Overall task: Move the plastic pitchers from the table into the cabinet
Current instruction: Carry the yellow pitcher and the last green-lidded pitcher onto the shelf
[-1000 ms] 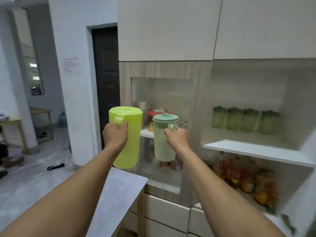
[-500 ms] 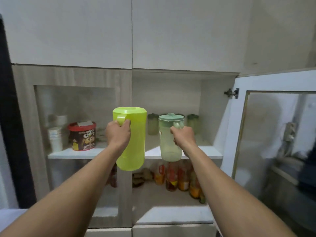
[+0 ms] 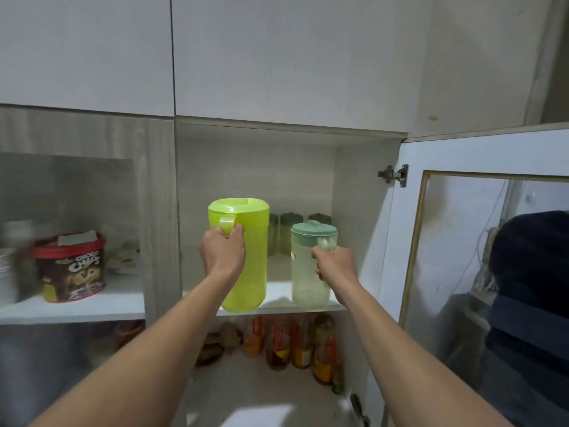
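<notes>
My left hand [image 3: 224, 252] grips the handle of a tall lime-green plastic pitcher [image 3: 249, 266]. My right hand [image 3: 334, 266] grips the handle of a smaller clear pitcher with a pale green lid [image 3: 308, 272]. Both pitchers are upright at the front edge of the open cabinet's white middle shelf [image 3: 277, 295]; whether their bases touch the shelf I cannot tell. The green pitcher stands left of the clear one, a hand's width apart.
Several green-lidded jars [image 3: 288, 232] stand at the back of the same shelf. Bottles and jars [image 3: 295, 343] fill the shelf below. The glass cabinet door [image 3: 480, 272] hangs open at right. Behind the left glass door stand a chocolate cereal tub [image 3: 72, 269] and stacked cups.
Both hands have carried the pitchers forward and to the cabinet's middle shelf; the clear pitcher has come lower and further right. The view has moved closer to the open cabinet.
</notes>
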Tool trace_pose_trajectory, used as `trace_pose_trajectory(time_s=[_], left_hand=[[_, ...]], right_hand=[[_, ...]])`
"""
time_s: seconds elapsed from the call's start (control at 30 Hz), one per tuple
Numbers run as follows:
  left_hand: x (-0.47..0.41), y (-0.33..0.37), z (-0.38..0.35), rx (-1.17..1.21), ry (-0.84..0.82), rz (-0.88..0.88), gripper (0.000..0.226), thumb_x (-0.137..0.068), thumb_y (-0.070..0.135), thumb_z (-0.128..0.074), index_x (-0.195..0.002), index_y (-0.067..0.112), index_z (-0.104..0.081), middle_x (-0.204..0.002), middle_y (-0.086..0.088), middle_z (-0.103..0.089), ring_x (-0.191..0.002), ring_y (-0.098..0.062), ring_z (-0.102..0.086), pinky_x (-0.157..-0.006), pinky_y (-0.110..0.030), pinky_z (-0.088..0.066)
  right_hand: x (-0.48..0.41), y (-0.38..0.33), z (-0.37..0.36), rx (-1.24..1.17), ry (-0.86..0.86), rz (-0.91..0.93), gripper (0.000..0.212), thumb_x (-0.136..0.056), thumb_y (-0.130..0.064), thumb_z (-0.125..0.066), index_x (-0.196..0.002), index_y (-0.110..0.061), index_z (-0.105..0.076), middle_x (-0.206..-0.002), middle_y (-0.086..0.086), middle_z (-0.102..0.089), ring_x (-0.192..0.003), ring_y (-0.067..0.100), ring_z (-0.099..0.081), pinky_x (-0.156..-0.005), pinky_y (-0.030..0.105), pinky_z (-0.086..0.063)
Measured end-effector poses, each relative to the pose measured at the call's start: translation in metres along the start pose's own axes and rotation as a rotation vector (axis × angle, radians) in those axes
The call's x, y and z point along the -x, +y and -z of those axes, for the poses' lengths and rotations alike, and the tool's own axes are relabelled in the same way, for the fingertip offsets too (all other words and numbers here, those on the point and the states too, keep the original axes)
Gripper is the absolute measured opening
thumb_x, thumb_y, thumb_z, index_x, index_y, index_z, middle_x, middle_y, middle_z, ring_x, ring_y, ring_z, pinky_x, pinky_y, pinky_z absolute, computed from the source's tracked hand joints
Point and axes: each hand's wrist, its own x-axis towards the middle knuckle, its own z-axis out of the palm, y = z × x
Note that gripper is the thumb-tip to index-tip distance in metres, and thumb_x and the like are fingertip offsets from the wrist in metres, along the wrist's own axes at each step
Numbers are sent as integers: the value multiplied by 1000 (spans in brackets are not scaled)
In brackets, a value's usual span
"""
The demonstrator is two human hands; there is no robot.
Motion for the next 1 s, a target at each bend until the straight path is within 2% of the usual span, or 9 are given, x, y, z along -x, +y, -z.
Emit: trace_pose_trajectory(time_s=[0.27,0.4,0.57,0.63,0.7,0.8,0.9,1.0], left_hand=[[-45,-35,-66,1,-34,9,35,-89,27,-58,-60,10,-51,-54,-5,-50,-55,-26,-46,-54,-33,-35],[-79,-51,-102,37,-90,12,36,-88,25,-58,-57,13,-46,-52,-3,-47,-55,-25,-45,-56,-33,-38],[-112,-65,-146,50,-148,-8,33,-89,26,-59,-64,5,-58,-56,-7,-55,-51,-24,-51,-57,-32,-39],[-121,-76,-166,68,-169,-20,36,-88,29,-59,-64,3,-59,-59,-11,-59,-56,-27,-57,-57,-34,-45],[-127,-84,-184,76,-191,-14,35,-89,27,-60,-62,5,-59,-60,-12,-61,-59,-28,-60,-57,-33,-45],[-136,-102,-209,62,-212,-16,34,-89,27,-60,-60,8,-60,-64,-16,-65,-65,-32,-65,-60,-34,-47],[-141,-120,-233,26,-234,11,32,-91,23,-60,-64,7,-57,-68,-19,-63,-71,-34,-62,-62,-30,-36],[-151,-140,-263,-17,-246,58,31,-93,27,-58,-72,4,-55,-80,-27,-64,-77,-40,-62,-64,-33,-37]], right_hand=[[-64,33,-16,10,78,-66,21,-81,-18,-64,-62,-15,-55,-53,-1,-53,-52,17,-48,-52,31,-39],[-103,42,-18,18,141,-84,13,-84,-17,-67,-73,-10,-65,-61,2,-59,-56,17,-55,-54,31,-43],[-144,54,-24,3,226,-99,12,-84,-19,-69,-76,-9,-68,-64,3,-62,-59,18,-59,-56,30,-44],[-159,63,-29,20,245,-114,15,-83,-24,-67,-74,-12,-66,-63,3,-62,-59,20,-59,-58,33,-47],[-173,71,-33,27,256,-124,17,-82,-28,-66,-75,-13,-67,-64,2,-64,-60,22,-61,-62,36,-50],[-196,86,-39,42,267,-134,17,-83,-27,-67,-73,-13,-67,-65,4,-64,-61,23,-62,-60,34,-48],[-222,106,-47,51,286,-152,19,-82,-27,-71,-75,-10,-69,-69,7,-68,-64,26,-65,-61,37,-51],[-255,125,-52,67,275,-163,17,-86,-24,-70,-84,-7,-71,-71,7,-68,-63,23,-63,-56,30,-47]])
